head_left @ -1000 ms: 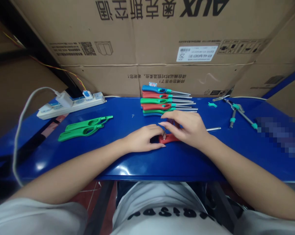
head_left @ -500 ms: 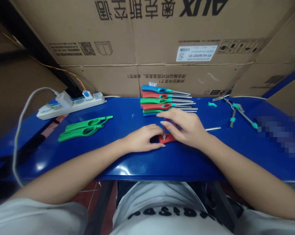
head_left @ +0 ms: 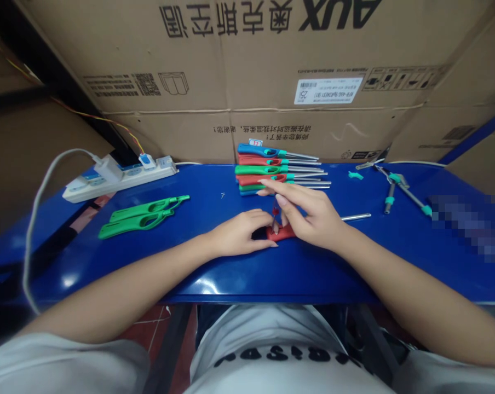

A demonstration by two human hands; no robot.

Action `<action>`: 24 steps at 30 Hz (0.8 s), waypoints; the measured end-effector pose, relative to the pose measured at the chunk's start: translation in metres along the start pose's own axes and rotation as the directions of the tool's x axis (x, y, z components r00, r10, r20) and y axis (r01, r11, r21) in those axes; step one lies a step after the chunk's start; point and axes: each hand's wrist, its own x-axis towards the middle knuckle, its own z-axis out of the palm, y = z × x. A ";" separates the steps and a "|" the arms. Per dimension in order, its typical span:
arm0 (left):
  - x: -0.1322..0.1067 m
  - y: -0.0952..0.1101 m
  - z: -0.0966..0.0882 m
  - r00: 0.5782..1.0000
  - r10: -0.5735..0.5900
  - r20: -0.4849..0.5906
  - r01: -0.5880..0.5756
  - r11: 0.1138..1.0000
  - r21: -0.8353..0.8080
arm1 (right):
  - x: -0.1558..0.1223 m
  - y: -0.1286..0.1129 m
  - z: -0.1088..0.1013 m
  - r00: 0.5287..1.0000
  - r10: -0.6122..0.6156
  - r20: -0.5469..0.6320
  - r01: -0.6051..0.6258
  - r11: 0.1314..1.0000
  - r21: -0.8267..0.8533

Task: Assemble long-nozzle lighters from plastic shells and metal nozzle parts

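A red long-nosed lighter (head_left: pixel 286 232) lies on the blue table, its metal tube pointing right from behind my right hand. My left hand (head_left: pixel 244 234) holds its handle end between thumb and fingers. My right hand (head_left: pixel 313 213) has its fingers closed on a small screwdriver (head_left: pixel 275 210) with a dark red handle. The screwdriver stands nearly upright, its tip down at the lighter's handle beside my left fingertips. The exact contact at the tip is too small to make out. My right hand hides the middle of the lighter.
Behind my hands lies a row of several lighters (head_left: pixel 258 170) in blue, red and green. Two green handle shells (head_left: pixel 138 219) lie left, near a white power strip (head_left: pixel 124 180). Metal tubes with teal parts (head_left: pixel 409 194) lie right. A large cardboard box (head_left: pixel 231 82) stands behind.
The fingers of my right hand have shifted on the screwdriver, and more of its red handle shows. My left hand and the red lighter stay in place.
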 end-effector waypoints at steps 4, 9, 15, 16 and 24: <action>0.000 0.000 0.000 1.000 -0.008 0.007 0.008 1.000 -0.016 | 0.000 0.001 0.000 0.997 -0.017 -0.081 0.017 1.000 0.002; 0.000 0.000 0.001 1.000 -0.014 0.006 0.014 1.000 0.003 | -0.004 0.005 -0.002 0.977 -0.205 -0.056 0.182 0.944 -0.273; 0.000 -0.002 0.001 1.000 -0.003 0.001 0.003 1.000 0.014 | 0.002 -0.002 0.001 0.999 -0.052 -0.008 0.052 0.997 0.056; 0.000 -0.002 0.002 1.000 -0.003 -0.003 0.003 1.000 0.011 | 0.002 -0.002 0.000 0.998 -0.062 -0.033 0.063 0.998 0.032; 0.001 -0.001 0.002 1.000 0.001 -0.002 -0.001 1.000 0.022 | 0.000 0.001 -0.005 0.994 -0.102 0.035 0.106 0.980 -0.166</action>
